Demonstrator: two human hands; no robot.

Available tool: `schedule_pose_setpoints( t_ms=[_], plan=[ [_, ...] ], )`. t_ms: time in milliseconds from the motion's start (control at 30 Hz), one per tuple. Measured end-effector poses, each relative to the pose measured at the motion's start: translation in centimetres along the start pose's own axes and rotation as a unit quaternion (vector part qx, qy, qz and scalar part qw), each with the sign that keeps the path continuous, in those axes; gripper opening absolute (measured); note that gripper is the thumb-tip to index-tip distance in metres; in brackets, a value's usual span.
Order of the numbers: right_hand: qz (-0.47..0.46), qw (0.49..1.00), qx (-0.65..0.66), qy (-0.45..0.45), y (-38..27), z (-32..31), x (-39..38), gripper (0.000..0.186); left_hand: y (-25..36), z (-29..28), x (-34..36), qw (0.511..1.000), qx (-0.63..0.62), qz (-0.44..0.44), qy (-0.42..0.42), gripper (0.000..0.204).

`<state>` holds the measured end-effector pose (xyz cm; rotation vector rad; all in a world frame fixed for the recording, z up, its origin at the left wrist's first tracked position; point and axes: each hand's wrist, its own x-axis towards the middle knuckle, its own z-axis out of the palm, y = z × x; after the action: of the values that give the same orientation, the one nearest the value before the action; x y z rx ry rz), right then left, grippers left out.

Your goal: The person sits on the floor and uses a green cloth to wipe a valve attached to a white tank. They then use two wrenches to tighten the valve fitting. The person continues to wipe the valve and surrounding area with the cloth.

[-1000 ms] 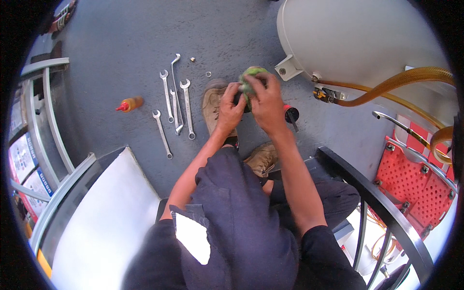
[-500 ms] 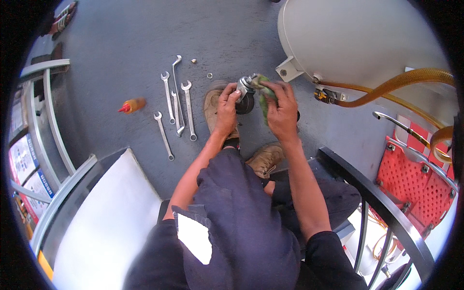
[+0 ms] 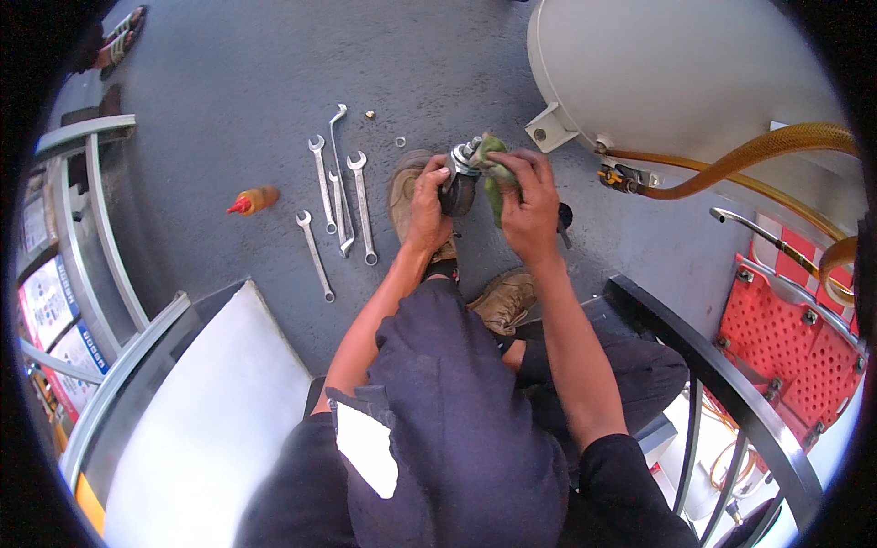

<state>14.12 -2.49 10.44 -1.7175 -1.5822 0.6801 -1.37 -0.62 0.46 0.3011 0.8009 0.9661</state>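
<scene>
My left hand [image 3: 427,203] is closed round a caster wheel [image 3: 459,195] with a black tread and a shiny metal bracket. A threaded stem sticks up from the bracket's top. In my right hand [image 3: 532,203] a green rag [image 3: 494,194] is bunched, its upper end against the caster's stem and bracket. Both hands are above my shoes. On the grey floor to the left lie several open-ended and ring wrenches [image 3: 363,205], roughly side by side. A nut [image 3: 400,142] and a small brass-coloured piece [image 3: 370,115] rest beyond them.
An orange squeeze bottle [image 3: 253,200] with a red cap lies left of the wrenches. At the far right stands a big grey tank [image 3: 676,82] with a yellow-brown hose [image 3: 749,157]. A black metal rail [image 3: 722,374] curves along my right. Another person's sandalled foot [image 3: 121,44] shows far left.
The caster has turned a little in my left hand, and the rag has shifted slightly on its stem. The whole scene sits marginally further right in the picture.
</scene>
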Motion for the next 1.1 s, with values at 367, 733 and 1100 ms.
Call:
schedule_pose_setpoints(
  t_ms=[367, 733, 1100],
  plan=[
    [0.037, 0.999, -0.034, -0.010, 4.0, 0.6, -1.4, 0.030, 0.5, 0.2, -0.3, 0.999, -0.028, -0.029, -0.003, 0.035],
    [0.004, 1.000, -0.009, -0.004, -0.1, 2.3, -0.9, 0.030, 0.2, 0.3, -0.2, 0.996, -0.090, -0.019, 0.015, 0.029],
    [0.108, 0.992, -0.061, 0.014, 4.3, 2.3, -5.1, 0.037, 1.3, 1.9, 0.2, 0.995, -0.097, -0.037, -0.007, 0.032]
  ],
)
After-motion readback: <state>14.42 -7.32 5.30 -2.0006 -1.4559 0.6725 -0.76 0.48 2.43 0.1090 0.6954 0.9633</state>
